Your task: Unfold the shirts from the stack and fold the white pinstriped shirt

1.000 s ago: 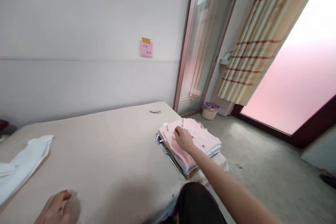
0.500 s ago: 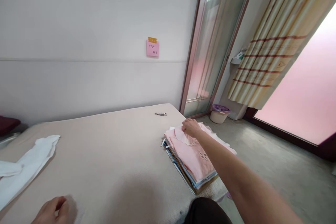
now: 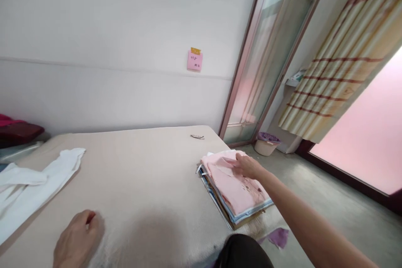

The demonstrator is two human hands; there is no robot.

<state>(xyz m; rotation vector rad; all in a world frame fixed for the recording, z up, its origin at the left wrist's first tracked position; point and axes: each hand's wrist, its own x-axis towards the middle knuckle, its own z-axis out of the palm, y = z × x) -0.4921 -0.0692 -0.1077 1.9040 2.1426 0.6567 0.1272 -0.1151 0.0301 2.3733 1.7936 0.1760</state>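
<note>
My right hand (image 3: 248, 166) is at the upper right of a folded pink garment (image 3: 238, 194), its thumb and fingers closed on the cloth. A small raised fold runs beside the fingertips. The pink garment tops a stack of folded clothes (image 3: 216, 201) with blue, brown and white edges, near the bed's right edge. My left hand (image 3: 77, 236) rests on the bed (image 3: 135, 167), loosely curled with nothing visible in it. Beyond it, at the left, lies a crumpled white garment (image 3: 40, 186).
Eyeglasses (image 3: 197, 137) lie near the far edge of the bed. A dark red item (image 3: 21, 134) sits at the far left. On the floor are a lined waste bin (image 3: 266, 144) and a purple cloth (image 3: 279, 238). A curtain (image 3: 342, 67) hangs at the right.
My right hand has moved from the stack's far edge toward its right side. Pink cloth that spread past the right edge is now drawn in. The view has shifted, and more of my left hand shows.
</note>
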